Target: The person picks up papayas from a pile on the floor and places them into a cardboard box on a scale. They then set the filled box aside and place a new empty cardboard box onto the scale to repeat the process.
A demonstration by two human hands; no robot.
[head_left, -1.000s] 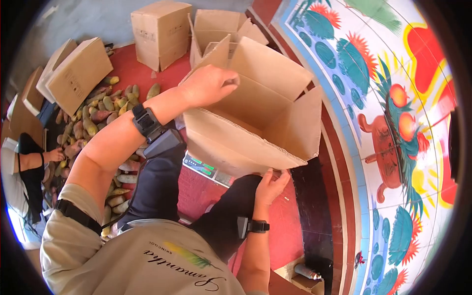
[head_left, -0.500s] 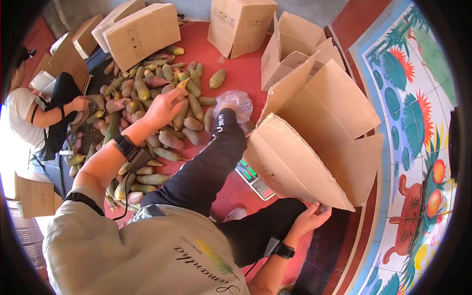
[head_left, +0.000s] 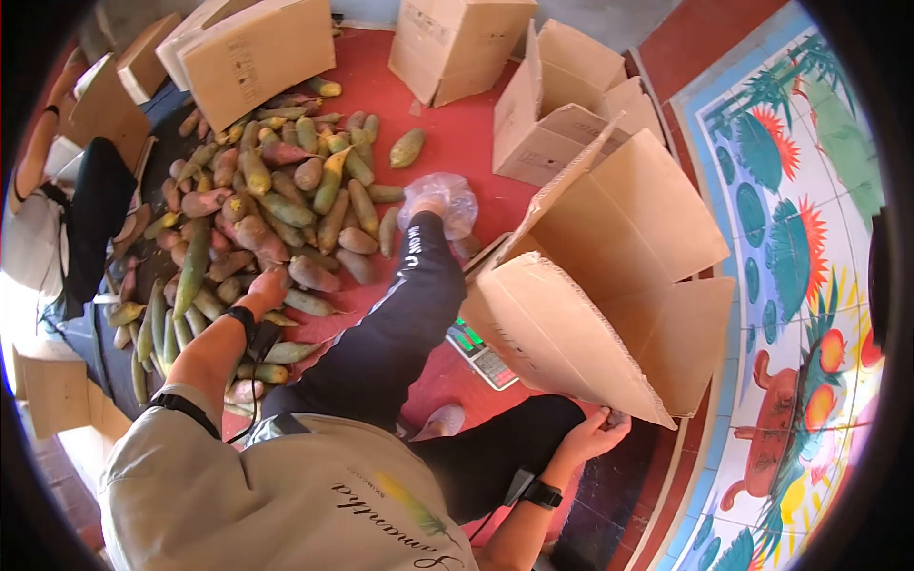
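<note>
Both hands are working apart: the left hand (head_left: 270,284) is lying against the pile of tubers (head_left: 286,209), its grip being too hidden to tell, while the right hand (head_left: 592,438) is pinching the near flap edge of the open carton (head_left: 557,333). If the right hand is pulling unevenly, the open carton, which is standing just beyond it beside the scale (head_left: 497,371), may be tipping or tearing; if the left hand is disturbing one tuber carelessly, its neighbours may be rolling toward the leg (head_left: 371,328) between the hands.
</note>
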